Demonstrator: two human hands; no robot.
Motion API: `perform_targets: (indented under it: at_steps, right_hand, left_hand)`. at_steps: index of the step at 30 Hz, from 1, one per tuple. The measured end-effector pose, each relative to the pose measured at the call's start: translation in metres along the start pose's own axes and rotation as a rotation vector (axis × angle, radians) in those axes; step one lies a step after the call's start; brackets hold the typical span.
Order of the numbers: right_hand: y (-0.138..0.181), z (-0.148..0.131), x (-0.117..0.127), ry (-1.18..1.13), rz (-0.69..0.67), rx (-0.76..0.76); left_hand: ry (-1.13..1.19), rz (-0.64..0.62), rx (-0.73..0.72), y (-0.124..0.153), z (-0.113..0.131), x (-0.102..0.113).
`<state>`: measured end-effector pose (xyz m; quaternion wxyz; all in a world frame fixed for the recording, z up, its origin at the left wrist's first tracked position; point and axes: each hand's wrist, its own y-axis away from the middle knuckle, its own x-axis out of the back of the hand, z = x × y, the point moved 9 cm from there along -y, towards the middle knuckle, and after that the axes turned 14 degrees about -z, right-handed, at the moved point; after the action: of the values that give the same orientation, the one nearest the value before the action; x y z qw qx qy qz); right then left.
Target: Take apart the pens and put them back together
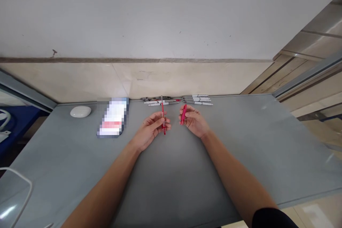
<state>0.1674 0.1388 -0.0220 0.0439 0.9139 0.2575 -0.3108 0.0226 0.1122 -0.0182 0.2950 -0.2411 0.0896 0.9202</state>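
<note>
With the gap between the hands as the clock's centre and the wall [187,78] at 12, the left hand [149,130] sits at 9, its thumb and fingers closed on a red pen [162,111] whose slim, pale-tipped end points to 12. The right hand [197,122], at 3, pinches a red barrel [183,115], tilted from 7 to 1. Pen and barrel are apart, over the grey table [176,178]. A loose pile of pens [157,103] lies at 11, and a neater stack [197,99] at 2. Toward 9 are a phone [113,117], its screen blurred, and, farther out, a white mouse [80,111]. A white cable [30,190] curves at 8.
</note>
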Motion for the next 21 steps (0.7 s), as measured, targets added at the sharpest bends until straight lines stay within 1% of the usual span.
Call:
perform_targets:
  at_steps: [9, 14, 18, 21]
  right_hand:
    - [0.004, -0.003, -0.002, 0.09, -0.009, -0.011]
    - [0.008, -0.008, -0.004, 0.109, 0.02, 0.034]
    - [0.011, -0.017, -0.007, 0.149, 0.039, 0.089]
    - [0.013, -0.023, -0.01, 0.191, 0.074, 0.13]
  left_hand:
    - [-0.077, 0.002, 0.016, 0.0, 0.001, -0.004]
    - [-0.132, -0.009, 0.025, 0.001, 0.002, -0.007]
    - [-0.22, -0.016, 0.036, -0.001, 0.011, -0.013]
    - [-0.353, -0.015, 0.048, -0.002, 0.023, -0.016]
